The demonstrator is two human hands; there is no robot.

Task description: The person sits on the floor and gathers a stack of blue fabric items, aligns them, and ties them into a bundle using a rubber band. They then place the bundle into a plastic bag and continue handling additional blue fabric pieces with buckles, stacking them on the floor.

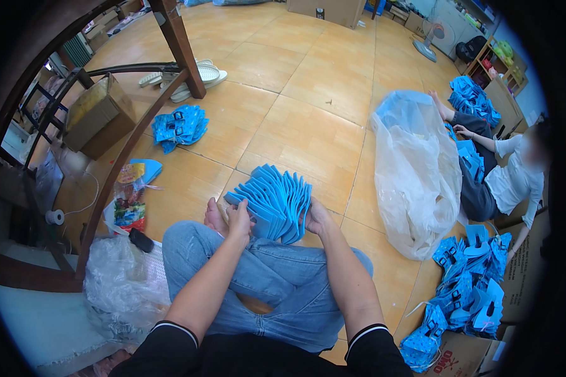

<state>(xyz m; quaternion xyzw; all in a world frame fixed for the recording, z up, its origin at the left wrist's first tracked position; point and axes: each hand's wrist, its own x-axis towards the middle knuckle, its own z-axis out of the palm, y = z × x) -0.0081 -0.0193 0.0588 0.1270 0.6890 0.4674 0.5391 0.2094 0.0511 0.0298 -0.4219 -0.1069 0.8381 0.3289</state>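
Observation:
Fanned out above my crossed legs is a thick stack of flat blue pieces (273, 204), standing on edge and bent in waves. I cannot tell what kind of thing they are. My left hand (239, 220) is closed on the stack's left side, its thumb and fingers at the edge of the near pieces. Against the right side my right hand (317, 217) grips, with its fingertips partly hidden behind the pieces.
A pile of blue pieces with black parts (180, 127) lies ahead left, near a wooden frame (179, 47). Right of me are a large translucent plastic bag (415, 179), more blue bundles (468, 283) and a seated person (512, 169). Clear plastic (119, 276) lies left.

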